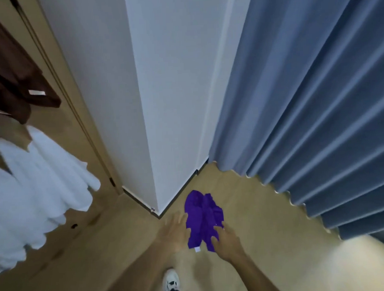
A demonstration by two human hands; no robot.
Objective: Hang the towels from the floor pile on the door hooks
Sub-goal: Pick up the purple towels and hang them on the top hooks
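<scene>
— Purple towel (202,219) lies crumpled on the floor near the wall corner (158,212), between both hands.
— And the fingers?
— Left hand (176,230) spread beside it; right hand (226,238) loosely spread at its near edge, nothing pinched.
— The risk?
— Grabbing one fold could leave it trailing underfoot by the shoe (170,282), and a bunched grab may slip off a hook.

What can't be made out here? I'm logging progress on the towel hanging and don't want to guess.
- Door hooks: out of the head view; the brown towel and white towel run off the left edge.
- Contact: both hands are motion-blurred, so whether the left hand or right hand touches the purple towel is unclear.
- White tag on the purple towel: too small to read.
</scene>
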